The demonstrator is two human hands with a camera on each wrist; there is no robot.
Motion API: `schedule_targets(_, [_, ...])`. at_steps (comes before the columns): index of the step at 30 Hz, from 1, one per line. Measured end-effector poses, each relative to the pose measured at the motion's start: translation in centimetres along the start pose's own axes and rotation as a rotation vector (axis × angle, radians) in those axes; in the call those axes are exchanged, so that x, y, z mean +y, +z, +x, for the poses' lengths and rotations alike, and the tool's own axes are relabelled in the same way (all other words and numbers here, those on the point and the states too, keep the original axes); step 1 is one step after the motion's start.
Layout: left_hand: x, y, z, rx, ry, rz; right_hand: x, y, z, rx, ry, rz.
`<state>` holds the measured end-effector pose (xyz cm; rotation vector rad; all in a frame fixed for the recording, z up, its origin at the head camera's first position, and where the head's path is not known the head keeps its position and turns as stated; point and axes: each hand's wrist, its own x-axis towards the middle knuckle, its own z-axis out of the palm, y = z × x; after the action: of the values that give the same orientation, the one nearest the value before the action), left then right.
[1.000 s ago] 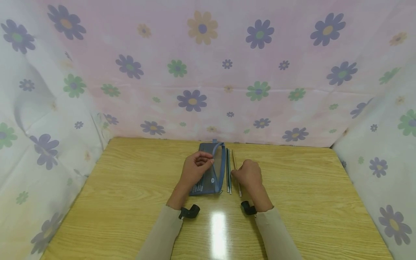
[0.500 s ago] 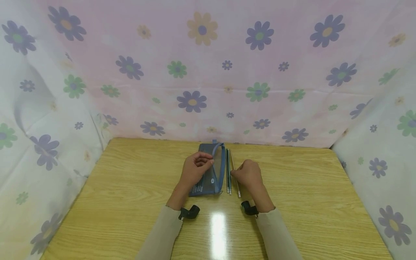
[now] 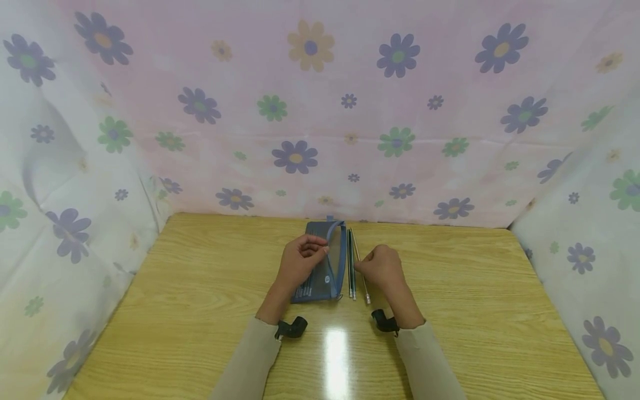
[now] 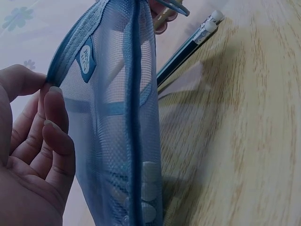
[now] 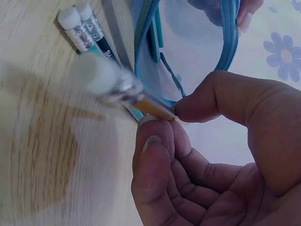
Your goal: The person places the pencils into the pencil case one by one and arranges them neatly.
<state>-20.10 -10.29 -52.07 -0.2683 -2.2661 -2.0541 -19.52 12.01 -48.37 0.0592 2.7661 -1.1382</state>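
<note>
A blue mesh zip pouch (image 3: 317,286) lies open-mouthed at the back of the table. My left hand (image 3: 298,261) pinches its zipper edge (image 4: 61,63) between thumb and index finger, lifting the mouth apart. Through the mesh, white eraser ends (image 4: 149,190) show inside the pouch. To its right, my right hand (image 3: 384,266) pinches a yellow pencil (image 5: 153,109) with a metal ferrule and a white eraser, the eraser end pointing toward me. Between pouch and right hand lie two pencils (image 3: 351,272), one dark and one green, side by side with white erasers (image 5: 69,19).
The wood-grain table (image 3: 200,333) ends at a flowered cloth backdrop (image 3: 300,111) just behind the pouch. Flowered side cloths (image 3: 65,166) stand left and right. A black wrist mount (image 3: 291,326) sits at each sleeve cuff.
The yellow pencil's far end has swung left toward the two other pencils, between the right fingers. The left hand and the pouch stay nearly still.
</note>
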Motion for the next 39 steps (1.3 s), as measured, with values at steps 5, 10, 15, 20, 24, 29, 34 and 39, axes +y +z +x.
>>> schedule_targets(5, [0.0,-0.1,-0.1,-0.013,0.011,-0.005,-0.1,0.0,0.0,-0.007,-0.011,0.014])
schedule_targets(10, [0.0,-0.2,-0.1,-0.021,0.018,-0.005,-0.1,-0.1,-0.1,-0.012,-0.023,0.022])
schedule_targets(15, [-0.2,-0.2,-0.1,-0.022,0.02,0.0,-0.2,0.0,-0.1,-0.012,-0.023,0.039])
schedule_targets(20, [-0.3,-0.2,-0.1,-0.021,0.024,0.007,-0.3,0.2,0.0,-0.01,-0.03,0.056])
schedule_targets(24, [-0.3,-0.2,0.0,-0.02,0.027,0.006,-0.3,0.5,0.1,-0.006,-0.032,0.066])
schedule_targets(29, [-0.2,-0.2,-0.1,-0.017,0.026,-0.005,-0.4,0.7,0.2,0.0,-0.038,0.086])
schedule_targets(34, [-0.3,-0.1,0.0,-0.013,0.028,-0.017,-0.4,1.0,0.2,0.007,-0.048,0.112])
schedule_targets(39, [-0.2,-0.1,0.0,-0.024,0.024,-0.018,-0.2,1.4,0.5,-0.004,-0.037,0.172])
